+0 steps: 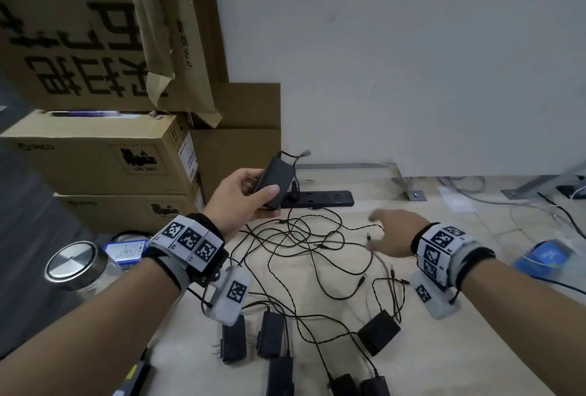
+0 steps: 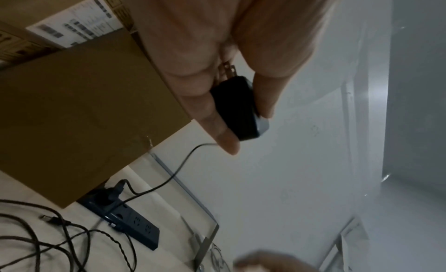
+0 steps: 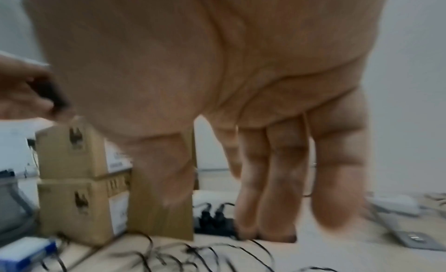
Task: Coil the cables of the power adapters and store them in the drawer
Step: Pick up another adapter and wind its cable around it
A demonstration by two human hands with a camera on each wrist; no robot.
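The left hand [image 1: 241, 194] grips a black power adapter [image 1: 273, 180] raised above the desk [image 1: 444, 348]. The right hand [image 1: 394, 232], fingers relaxed and empty, hovers over tangled cables [image 1: 304, 237].

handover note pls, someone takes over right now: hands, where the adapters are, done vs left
Left hand: grips one black adapter lifted above the floor, its cable trailing down uncoiled.
Right hand: open, holds nothing, reaching over the cable tangle.
Other adapters lie on the floor in front, cables tangled together.
Done: nothing coiled that I can see.
Left: coil every cable and store the adapters; no drawer in view.
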